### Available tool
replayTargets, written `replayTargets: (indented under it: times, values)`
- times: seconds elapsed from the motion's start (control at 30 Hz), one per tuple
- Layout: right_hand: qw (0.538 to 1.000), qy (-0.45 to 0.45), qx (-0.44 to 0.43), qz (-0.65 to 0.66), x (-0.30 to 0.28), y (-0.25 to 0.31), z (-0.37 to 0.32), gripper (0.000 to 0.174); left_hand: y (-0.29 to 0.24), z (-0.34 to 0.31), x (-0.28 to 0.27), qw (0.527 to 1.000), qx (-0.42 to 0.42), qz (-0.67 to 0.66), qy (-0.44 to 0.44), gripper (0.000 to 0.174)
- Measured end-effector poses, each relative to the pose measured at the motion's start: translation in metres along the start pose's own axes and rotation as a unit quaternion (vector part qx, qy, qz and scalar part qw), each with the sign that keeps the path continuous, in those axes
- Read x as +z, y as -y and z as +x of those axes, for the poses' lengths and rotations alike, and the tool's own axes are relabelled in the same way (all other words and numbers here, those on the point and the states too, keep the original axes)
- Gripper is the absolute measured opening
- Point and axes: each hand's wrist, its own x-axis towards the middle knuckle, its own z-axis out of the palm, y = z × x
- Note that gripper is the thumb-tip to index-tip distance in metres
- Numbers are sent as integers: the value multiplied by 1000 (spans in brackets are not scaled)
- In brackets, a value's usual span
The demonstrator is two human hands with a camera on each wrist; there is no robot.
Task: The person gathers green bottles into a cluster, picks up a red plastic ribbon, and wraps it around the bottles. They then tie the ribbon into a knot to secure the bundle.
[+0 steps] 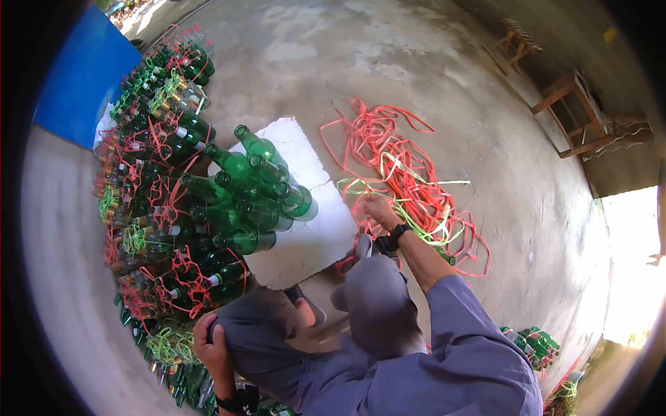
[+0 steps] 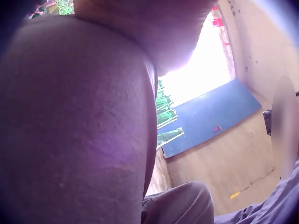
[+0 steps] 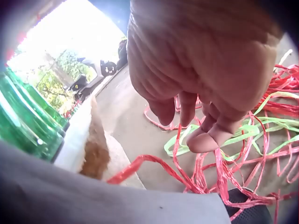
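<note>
My right hand (image 1: 380,211) reaches low over a tangle of red plastic straps (image 1: 402,163) on the floor, beside the white slab. In the right wrist view its fingers curl downward, and a red strap (image 3: 178,151) runs up between them. Pale green straps (image 3: 275,122) lie mixed into the heap below. My left hand (image 1: 211,347) rests on the bent knee (image 1: 253,329), its fingers over the side; the left wrist view is mostly filled by the trouser leg. Several green glass bottles (image 1: 257,173) stand grouped on the white slab (image 1: 316,232), left of my right hand.
Many bottles (image 1: 156,201) bundled with red and green straps stand along the left. A blue panel (image 1: 83,76) is behind them. Wooden stools (image 1: 572,114) stand at the far right, and more green bottles (image 1: 534,347) sit at the lower right.
</note>
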Motion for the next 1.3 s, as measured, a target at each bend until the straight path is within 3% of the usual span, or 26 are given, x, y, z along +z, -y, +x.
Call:
replayTargets:
  times: [0.17, 0.27, 0.33, 0.37, 0.43, 0.57, 0.7, 0.87, 1.0, 1.07, 1.3]
  values:
    - [995, -11, -42, -91, 16, -30, 26, 33, 4, 4, 0, 1000, -6, -16, 8, 23]
    - [998, 10, -6, -64, 15, -26, 20, 33, 2, 5, 0, 1000, -9, -4, 11, 23]
    - [994, 99, 45, 19, 11, -30, 20, 29, -6, 5, 2, 1000, -12, -10, 12, 23]
    - [994, 100, 46, 18, 10, -32, 19, 29, -6, 5, 3, 1000, -13, -10, 11, 23]
    - [985, 100, 59, 127, 4, -23, 6, 27, -6, 5, 3, 1000, -10, -21, 12, 23]
    - [971, 99, 93, 199, -22, -4, -5, 24, -6, 3, 5, 999, -17, -28, 3, 24]
    - [956, 26, 104, 272, -56, 28, -8, 13, -9, 4, 5, 1000, -5, -15, 6, 24]
    - [901, 49, 60, 426, -116, 61, -13, 20, -12, 3, 5, 1000, 4, -14, 9, 23]
    - [903, 59, -18, 425, -152, 123, -46, 27, -7, 3, 5, 1000, 5, -12, 5, 23]
    - [937, 48, -51, 342, -165, 147, -59, 31, -8, 2, 5, 1000, 11, -7, 6, 23]
    - [905, 67, -127, 401, -177, 199, -97, 29, -12, 1, 9, 999, 32, -5, 1, 24]
